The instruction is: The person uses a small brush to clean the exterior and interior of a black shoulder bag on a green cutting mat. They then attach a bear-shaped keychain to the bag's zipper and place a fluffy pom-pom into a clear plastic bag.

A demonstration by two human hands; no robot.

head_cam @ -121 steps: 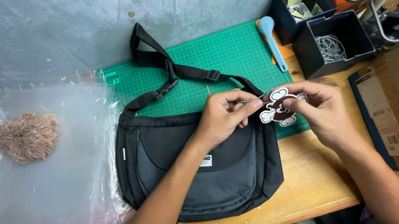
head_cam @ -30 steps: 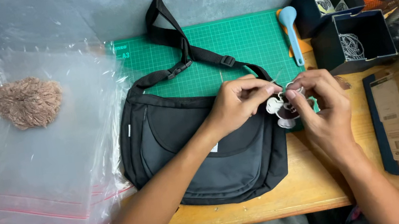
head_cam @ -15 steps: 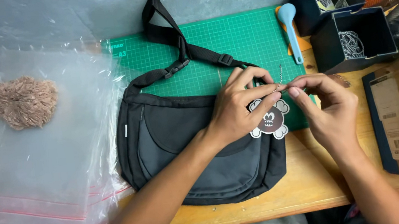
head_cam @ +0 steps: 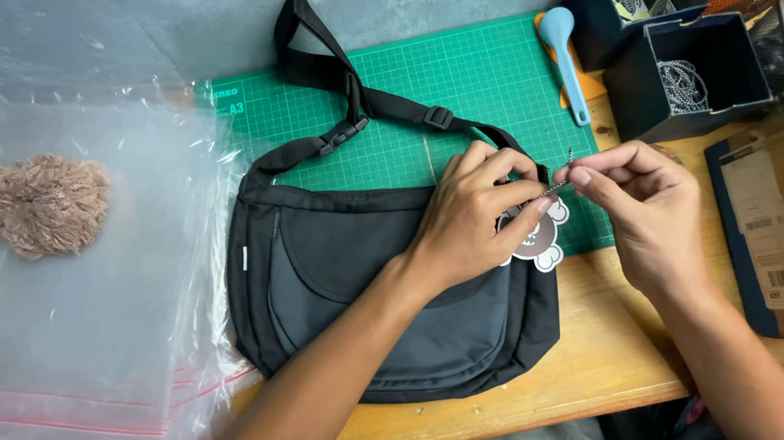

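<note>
Both forearms reach up from the bottom edge and converge toward each other. The left hand (head_cam: 472,214) lies palm down, its fingers curled and the fingertips pressed together in a pinch. The right hand (head_cam: 648,206) is turned sideways, thumb and forefinger nipped shut at the tips, the remaining fingers folded loosely beneath.

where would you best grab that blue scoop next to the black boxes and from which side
Take the blue scoop by its slim handle, probably from above. It lies flat on the green cutting mat, bowl away from the person, handle end pointing back towards the right hand. The black box crowds its right side.
</note>
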